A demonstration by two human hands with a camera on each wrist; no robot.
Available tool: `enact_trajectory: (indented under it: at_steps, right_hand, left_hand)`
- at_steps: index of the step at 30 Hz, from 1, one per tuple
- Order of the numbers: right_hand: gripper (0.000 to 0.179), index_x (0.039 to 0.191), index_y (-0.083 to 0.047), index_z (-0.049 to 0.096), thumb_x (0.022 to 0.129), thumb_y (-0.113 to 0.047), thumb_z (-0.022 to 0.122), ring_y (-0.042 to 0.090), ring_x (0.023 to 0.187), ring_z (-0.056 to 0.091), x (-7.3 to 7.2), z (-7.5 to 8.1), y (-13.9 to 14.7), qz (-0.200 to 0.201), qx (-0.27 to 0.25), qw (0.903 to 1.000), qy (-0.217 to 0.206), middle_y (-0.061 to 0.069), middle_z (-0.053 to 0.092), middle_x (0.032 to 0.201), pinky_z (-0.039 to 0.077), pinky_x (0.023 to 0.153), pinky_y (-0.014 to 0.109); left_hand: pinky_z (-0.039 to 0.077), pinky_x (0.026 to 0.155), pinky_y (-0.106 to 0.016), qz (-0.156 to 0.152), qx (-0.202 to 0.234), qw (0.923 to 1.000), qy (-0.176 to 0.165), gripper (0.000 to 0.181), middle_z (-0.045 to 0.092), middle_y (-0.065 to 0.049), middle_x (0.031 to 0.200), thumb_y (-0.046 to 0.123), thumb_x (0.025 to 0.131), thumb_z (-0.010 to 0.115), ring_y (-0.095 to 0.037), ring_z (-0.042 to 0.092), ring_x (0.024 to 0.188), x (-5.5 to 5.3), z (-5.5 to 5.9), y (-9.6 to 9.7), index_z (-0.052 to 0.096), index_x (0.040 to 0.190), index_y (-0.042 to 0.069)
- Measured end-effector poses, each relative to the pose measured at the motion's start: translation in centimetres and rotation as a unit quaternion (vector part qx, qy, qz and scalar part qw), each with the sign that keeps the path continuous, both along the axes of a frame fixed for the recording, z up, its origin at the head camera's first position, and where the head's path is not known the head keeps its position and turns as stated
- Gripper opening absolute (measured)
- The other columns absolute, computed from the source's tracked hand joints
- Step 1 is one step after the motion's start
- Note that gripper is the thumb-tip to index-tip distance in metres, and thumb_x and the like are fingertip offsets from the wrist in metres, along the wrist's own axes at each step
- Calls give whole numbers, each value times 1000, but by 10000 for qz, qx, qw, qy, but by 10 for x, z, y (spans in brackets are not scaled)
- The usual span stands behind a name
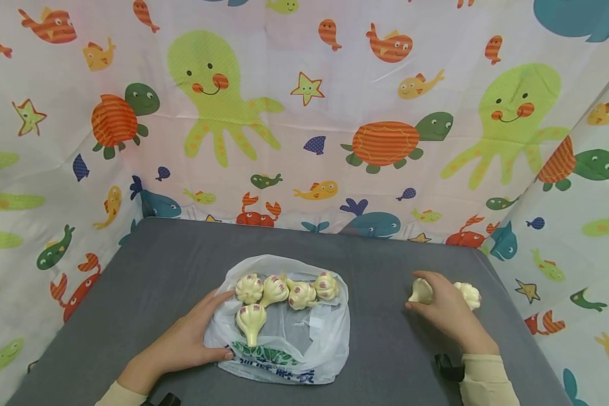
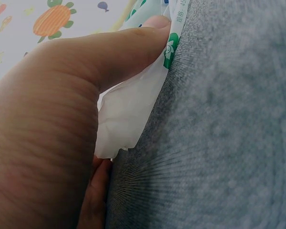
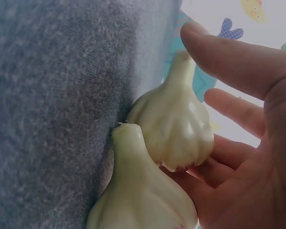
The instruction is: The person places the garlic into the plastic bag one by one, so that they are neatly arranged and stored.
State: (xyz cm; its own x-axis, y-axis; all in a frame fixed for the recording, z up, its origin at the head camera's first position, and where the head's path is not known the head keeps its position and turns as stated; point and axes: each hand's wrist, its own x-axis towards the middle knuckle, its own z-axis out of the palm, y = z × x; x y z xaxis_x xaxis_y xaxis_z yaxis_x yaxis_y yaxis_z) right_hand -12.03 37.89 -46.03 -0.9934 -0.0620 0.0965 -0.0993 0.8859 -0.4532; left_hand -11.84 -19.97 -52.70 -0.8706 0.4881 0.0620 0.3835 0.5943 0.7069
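A thin white plastic bag (image 1: 330,355) lies on the grey table with its mouth spread. Several garlic bulbs (image 1: 251,319) sit in it. At the bag's left side my left hand (image 1: 193,335) rests with thumb and fingers spread, and its thumb lies against the printed plastic (image 2: 128,109). My right hand (image 1: 449,307) is well to the right, beside two more bulbs. One garlic bulb (image 1: 422,291) shows between its thumb and fingers; the other bulb (image 1: 468,294) is just beyond the hand. In the right wrist view the thumb stands apart from the farther garlic bulb (image 3: 174,126).
The grey table (image 1: 380,338) runs between the bag and the right hand. A white cloth (image 1: 294,129) printed with sea animals hangs behind the table and along both sides. A black strap (image 1: 449,369) is at the right wrist.
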Motion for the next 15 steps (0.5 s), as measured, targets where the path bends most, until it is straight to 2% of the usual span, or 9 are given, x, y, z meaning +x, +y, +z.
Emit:
enact_trajectory:
  at_steps: [15]
  right_hand:
    - [70, 143, 3, 63, 85, -21, 95, 53, 136, 54, -3, -2, -2, 17, 37, 10000, -5, 32, 60, 144, 43, 109, 72]
  left_hand:
    - [42, 109, -74, -45, 26, 10000, 4, 116, 24, -13, 178, 69, 79, 91, -43, 35, 157, 0, 2, -1, 30, 172, 35]
